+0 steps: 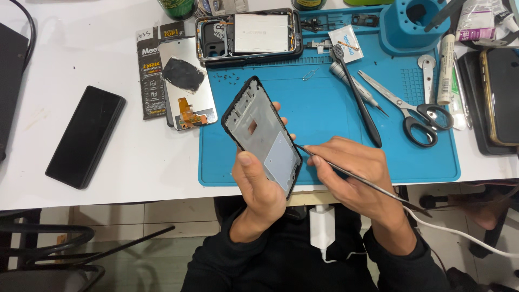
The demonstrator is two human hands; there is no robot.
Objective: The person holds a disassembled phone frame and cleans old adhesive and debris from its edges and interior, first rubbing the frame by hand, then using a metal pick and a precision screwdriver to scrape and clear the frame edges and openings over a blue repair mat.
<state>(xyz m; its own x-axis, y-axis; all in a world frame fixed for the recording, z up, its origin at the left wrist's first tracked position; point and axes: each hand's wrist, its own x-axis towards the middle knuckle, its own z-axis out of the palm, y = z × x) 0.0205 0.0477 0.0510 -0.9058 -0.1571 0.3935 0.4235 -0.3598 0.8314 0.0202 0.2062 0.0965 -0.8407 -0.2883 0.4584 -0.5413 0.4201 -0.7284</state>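
Black phone frame (263, 136) gripped in my left hand (259, 186), raised over front edge of blue work mat (335, 108); my right hand (354, 176) pinches thin metal pry tool (359, 179), tip touching frame's right edge.

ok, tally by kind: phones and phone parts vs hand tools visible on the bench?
Phones and phone parts: 5 (frame in left hand, opened phone body, screen panel, black phone, cased phone)
Hand tools: 4 (spudger in right hand, brush, screwdriver, scissors)
Total: 9

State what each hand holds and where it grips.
Left hand holds the phone frame by its lower end. Right hand pinches a thin metal tool near its front, tip at the frame's edge.
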